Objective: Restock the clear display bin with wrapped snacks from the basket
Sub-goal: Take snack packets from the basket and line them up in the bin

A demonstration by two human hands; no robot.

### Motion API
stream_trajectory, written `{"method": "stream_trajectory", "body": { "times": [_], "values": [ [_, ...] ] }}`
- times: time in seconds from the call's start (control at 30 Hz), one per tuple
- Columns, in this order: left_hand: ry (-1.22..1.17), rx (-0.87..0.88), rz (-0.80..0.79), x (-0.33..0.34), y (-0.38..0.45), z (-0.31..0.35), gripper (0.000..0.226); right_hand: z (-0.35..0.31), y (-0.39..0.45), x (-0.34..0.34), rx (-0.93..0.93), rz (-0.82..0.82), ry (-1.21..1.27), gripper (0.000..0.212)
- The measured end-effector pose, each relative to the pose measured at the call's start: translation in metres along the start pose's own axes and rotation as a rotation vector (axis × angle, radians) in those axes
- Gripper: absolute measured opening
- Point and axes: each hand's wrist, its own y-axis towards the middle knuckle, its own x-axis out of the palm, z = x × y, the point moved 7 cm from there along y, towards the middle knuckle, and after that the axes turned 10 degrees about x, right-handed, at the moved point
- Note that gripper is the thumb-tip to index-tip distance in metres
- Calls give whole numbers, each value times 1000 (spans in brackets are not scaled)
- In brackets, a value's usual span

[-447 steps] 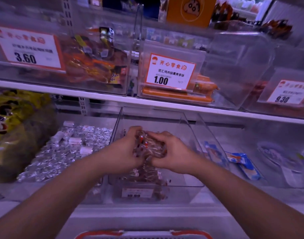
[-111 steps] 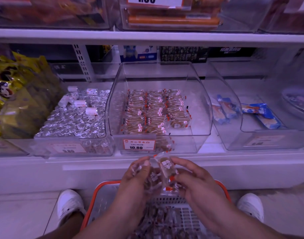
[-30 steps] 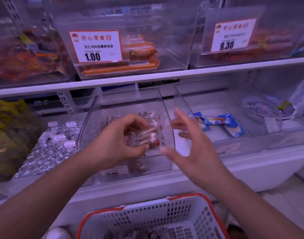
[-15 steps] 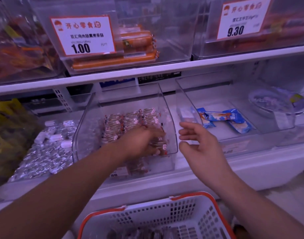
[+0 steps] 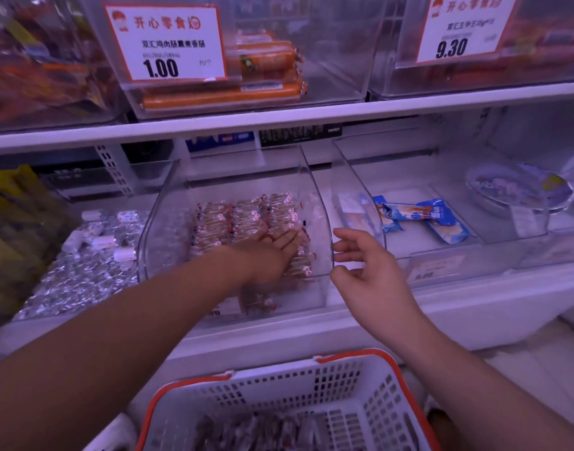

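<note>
The clear display bin (image 5: 314, 203), glossy curved plastic, holds crinkly wrapped snacks (image 5: 243, 219) in rows, long axes running left-right. The left hand (image 5: 272, 252), clenched half a second ago, now presses flat-fingered on them; right hand (image 5: 363, 271) hovers loosely spread beside its right wall, above the perforated basket (image 5: 311, 388)

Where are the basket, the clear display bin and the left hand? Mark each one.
basket (image 5: 314, 382): head view, on its white perforated back wall.
clear display bin (image 5: 158, 222): head view, on its transparent left side wall.
left hand (image 5: 272, 252): head view, on the back of the hand, inside the bin.
</note>
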Motion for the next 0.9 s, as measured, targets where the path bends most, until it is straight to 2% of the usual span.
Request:
{"method": "stream_trajectory", "body": {
  "times": [0.1,0.27,0.43,0.57,0.67,0.73,0.8,0.83,0.87,0.9],
  "values": [
    [-120,47,73,-5,-6,1,91,5,-5,-1,-6,-18,-30,49],
    [-203,66,259,-19,-12,-6,85,15,-16,-7,-19,-39,-70,51],
    [-251,71,287,-20,-14,-7,81,23,-22,-10,-19,-45,-72,52],
    [-466,15,377,-37,-32,-7,79,29,-24,-10,-40,-64,-58,49],
    [-502,-45,635,-54,-67,1,59,45,-32,-6,-25,-99,-45,41],
    [-440,-10,949,-57,-105,25,39,67,-41,-2,18,-130,-91,33],
    [-361,48,1245,-37,-142,64,22,107,-53,5,99,-194,-247,25],
    [-347,83,1308,-17,-150,86,18,133,-61,9,157,-255,-357,23],
    [-336,136,1299,7,-151,109,16,166,-71,14,264,-341,-456,21],
    [-317,197,1216,34,-144,132,15,201,-85,18,420,-458,-530,21]
  ]
}}
